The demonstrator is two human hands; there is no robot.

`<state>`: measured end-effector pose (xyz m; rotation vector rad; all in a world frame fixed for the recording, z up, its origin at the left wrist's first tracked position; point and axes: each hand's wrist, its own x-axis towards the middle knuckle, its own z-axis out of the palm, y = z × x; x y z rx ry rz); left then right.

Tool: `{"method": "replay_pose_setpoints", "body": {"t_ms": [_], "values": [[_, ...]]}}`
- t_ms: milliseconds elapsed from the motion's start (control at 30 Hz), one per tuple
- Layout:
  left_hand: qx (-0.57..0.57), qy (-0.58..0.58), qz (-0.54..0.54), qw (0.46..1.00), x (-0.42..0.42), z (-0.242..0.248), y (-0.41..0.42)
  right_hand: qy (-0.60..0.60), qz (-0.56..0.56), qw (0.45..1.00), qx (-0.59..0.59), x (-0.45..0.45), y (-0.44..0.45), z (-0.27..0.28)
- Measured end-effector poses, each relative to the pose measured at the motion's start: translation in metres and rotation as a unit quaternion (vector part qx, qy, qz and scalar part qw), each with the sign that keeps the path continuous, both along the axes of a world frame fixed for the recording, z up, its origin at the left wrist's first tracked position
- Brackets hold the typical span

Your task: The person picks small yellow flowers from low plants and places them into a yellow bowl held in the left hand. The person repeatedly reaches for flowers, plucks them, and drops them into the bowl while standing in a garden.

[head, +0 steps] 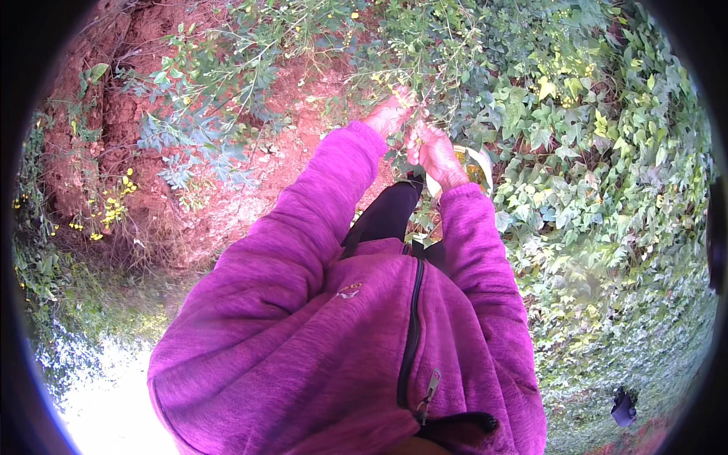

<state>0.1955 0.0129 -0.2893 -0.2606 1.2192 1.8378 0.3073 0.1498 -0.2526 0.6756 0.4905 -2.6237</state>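
Both my hands are close together at the tip of a leafy plant with small yellow flowers [424, 60]. My left hand [392, 114] grips a thin flowering stem, with yellow blooms by its fingers. Just below and to the right, my right hand [435, 152] has its fingers curled in a pinch on the same sprig; what lies within the fingertips is partly hidden. Beneath my right wrist stands a white bucket [485, 165], partly covered by that hand and sleeve. Yellow flower heads [473, 170] show inside it.
Dense ivy [574, 182] covers the ground to the right. On the left rises a reddish earth bank [136, 114] with leafy branches and a yellow-flowered clump [114, 207]. My dark-trousered leg [387, 213] is below my hands. A dark object [624, 407] lies at lower right.
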Motion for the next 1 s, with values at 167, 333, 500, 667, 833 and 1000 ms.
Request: {"method": "replay_pose_setpoints", "body": {"t_ms": [167, 333, 500, 667, 833, 1000], "values": [[0.019, -0.088, 0.061, 0.994, 0.012, -0.001, 0.017, -0.033, 0.0, 0.999, 0.032, 0.012, 0.013, 0.007], [-0.013, 0.015, 0.173, 0.985, -0.006, -0.001, 0.041, -0.02, 0.021, 1.0, 0.007, 0.042, 0.018, 0.009], [-0.301, 0.26, 0.103, 0.912, -0.014, 0.029, 0.056, -0.039, -0.019, 0.999, -0.007, 0.078, 0.027, 0.014], [-0.305, 0.272, 0.053, 0.911, -0.008, 0.084, 0.085, -0.012, -0.038, 0.998, 0.043, 0.088, 0.061, 0.024], [0.039, -0.082, 0.096, 0.991, -0.028, 0.108, 0.134, -0.01, -0.08, 0.996, 0.038, 0.102, 0.078, 0.039], [0.105, -0.267, 0.133, 0.949, -0.034, 0.084, 0.202, -0.02, -0.059, 0.997, 0.043, 0.121, 0.082, 0.049]]}}
